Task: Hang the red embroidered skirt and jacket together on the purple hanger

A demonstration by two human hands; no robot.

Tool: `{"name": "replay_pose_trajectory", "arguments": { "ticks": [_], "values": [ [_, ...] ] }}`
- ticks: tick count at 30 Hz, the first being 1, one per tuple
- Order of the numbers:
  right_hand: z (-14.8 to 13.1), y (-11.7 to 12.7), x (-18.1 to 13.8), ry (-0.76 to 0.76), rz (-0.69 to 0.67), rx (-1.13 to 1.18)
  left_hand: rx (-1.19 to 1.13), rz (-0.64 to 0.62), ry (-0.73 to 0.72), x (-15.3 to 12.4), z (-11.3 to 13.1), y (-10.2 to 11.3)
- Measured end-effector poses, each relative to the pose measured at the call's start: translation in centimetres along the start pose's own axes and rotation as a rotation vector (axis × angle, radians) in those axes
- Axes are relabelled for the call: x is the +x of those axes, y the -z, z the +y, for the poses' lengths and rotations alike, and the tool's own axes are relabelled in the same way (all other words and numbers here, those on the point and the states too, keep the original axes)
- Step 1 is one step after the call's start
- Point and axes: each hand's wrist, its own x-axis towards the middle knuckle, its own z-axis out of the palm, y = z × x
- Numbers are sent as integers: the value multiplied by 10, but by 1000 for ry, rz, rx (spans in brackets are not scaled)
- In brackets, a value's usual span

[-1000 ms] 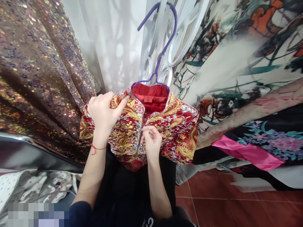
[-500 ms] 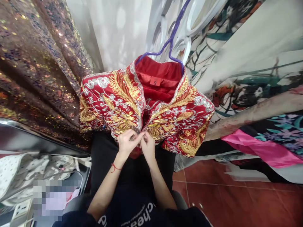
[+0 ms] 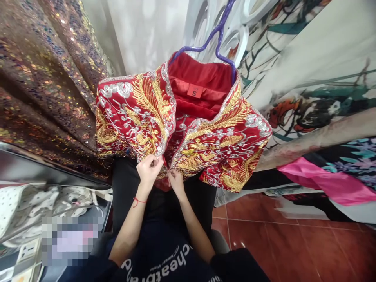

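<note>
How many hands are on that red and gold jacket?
2. The left hand, with a red bracelet at its wrist, pinches one front edge of the jacket; the right hand is at the opposite edge, slightly lower. No others show.

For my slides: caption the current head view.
Left hand and right hand pinch the front of a red embroidered jacket on a purple hanger.

The red tiled floor [image 3: 289,246] gleams in spots.
</note>
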Motion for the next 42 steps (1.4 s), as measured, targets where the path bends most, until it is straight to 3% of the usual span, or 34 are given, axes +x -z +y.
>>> {"name": "replay_pose_trajectory", "arguments": {
  "ticks": [5, 10, 13, 17, 18, 21, 24, 26, 28, 31, 34, 37, 40, 42],
  "values": [
    [19, -4, 11, -164, -51, -69, 16, 119, 11, -3, -13, 9],
    [14, 13, 0, -148, -89, -141, -26, 157, 15, -2, -20, 29],
    [-15, 27, -20, -34, -188, -154, -11, 138, 27, 1, -20, 40],
    [-91, 54, -61, 259, -213, -137, -25, 123, -34, 7, -13, 44],
    [-114, 63, -73, 493, -160, -178, -29, 122, -57, 9, -9, 43],
    [-178, 91, -99, 1065, 205, -258, -26, 97, -148, 19, 10, 34],
    [-230, 109, -106, 1349, 738, -392, 1, 86, -182, 34, 32, 24],
    [-256, 114, -98, 1330, 981, -479, 49, 99, -103, 44, 42, 24],
    [-275, 115, -83, 1212, 1062, -562, 145, 54, 4, 54, 47, 33],
    [-286, 118, -55, 1067, 1026, -650, 293, -24, 70, 63, 45, 54],
    [-283, 121, -35, 1011, 1011, -680, 277, 34, -10, 66, 44, 66],
    [-279, 123, -29, 1009, 1079, -671, 225, 101, -96, 68, 45, 53],
    [-278, 127, -30, 1061, 1095, -671, 231, 233, -43, 71, 42, 33],
    [-278, 132, -31, 1103, 1062, -678, 209, 285, -37, 73, 37, 35]
  ]
}}
